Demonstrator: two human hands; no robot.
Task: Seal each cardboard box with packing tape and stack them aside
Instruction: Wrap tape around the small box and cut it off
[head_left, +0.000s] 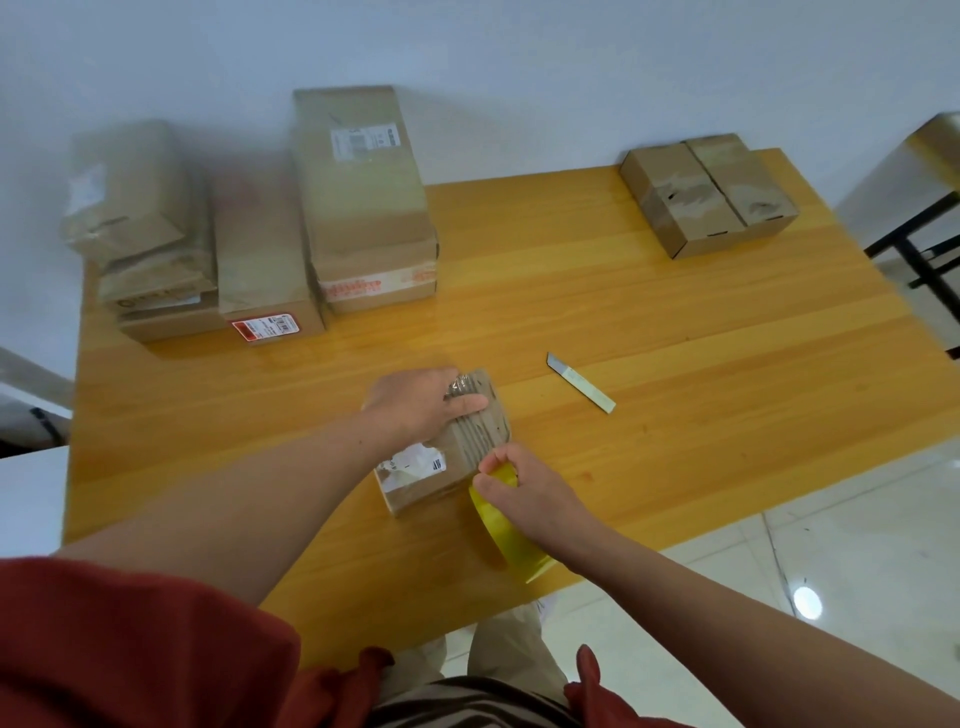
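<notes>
**Operator:** How do my hands sit, seen from the head camera?

**Observer:** Your left hand (431, 405) reaches forward on a nearly straight arm. It grips the small box (447, 467) from above, with the thumb across the top and the fingers curled over the far left side. Your right hand (527, 488) comes in from the right, clenched round the yellow tape roll (506, 535) and holding it against the box's near right corner.

**Operator:** Where is that box?

**Observer:** It lies skewed on the worktop (675, 364), towards the middle of the near edge. It is closed, with a white label on top. You cannot see what is inside.

**Operator:** And the others?

**Observer:** The stacked boxes (363, 208) stand closed at the far left corner. The two boxes (706, 197) sit touching side by side at the far right corner. A blade (581, 383) lies to the right of your box, apart from it.
</notes>
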